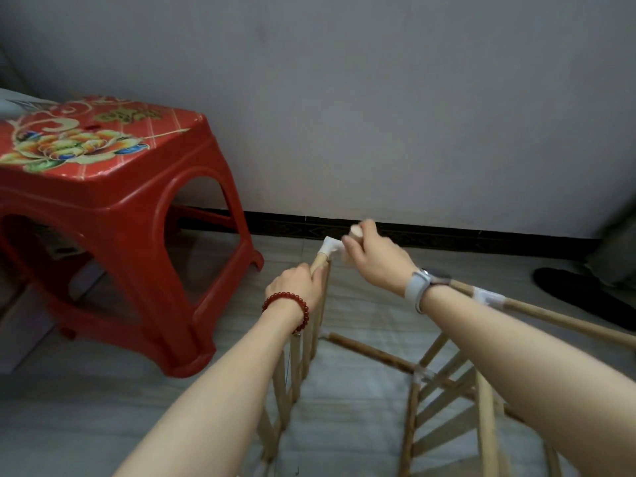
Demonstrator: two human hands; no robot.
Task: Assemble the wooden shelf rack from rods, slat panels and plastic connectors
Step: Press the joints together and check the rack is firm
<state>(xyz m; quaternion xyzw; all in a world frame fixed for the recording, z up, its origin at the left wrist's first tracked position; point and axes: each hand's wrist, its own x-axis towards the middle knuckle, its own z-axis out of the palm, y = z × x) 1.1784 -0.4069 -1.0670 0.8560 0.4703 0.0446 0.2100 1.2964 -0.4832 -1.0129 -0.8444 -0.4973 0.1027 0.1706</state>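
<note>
left hand (298, 283): grip clamped on upright rod (317, 264) under white plastic connector (329, 250) | right hand (373, 259): grip clamped on short rod (356, 233) beside connector

You've got 1 view only: head cam, wide-angle, looking forward and down along both forearms toward the wall (413, 98) and floor (103, 407). It sits close over the rack (444, 390), with your left hand (296, 284) and right hand (375, 259) mid-frame and the red stool (113, 208) at left.
</note>
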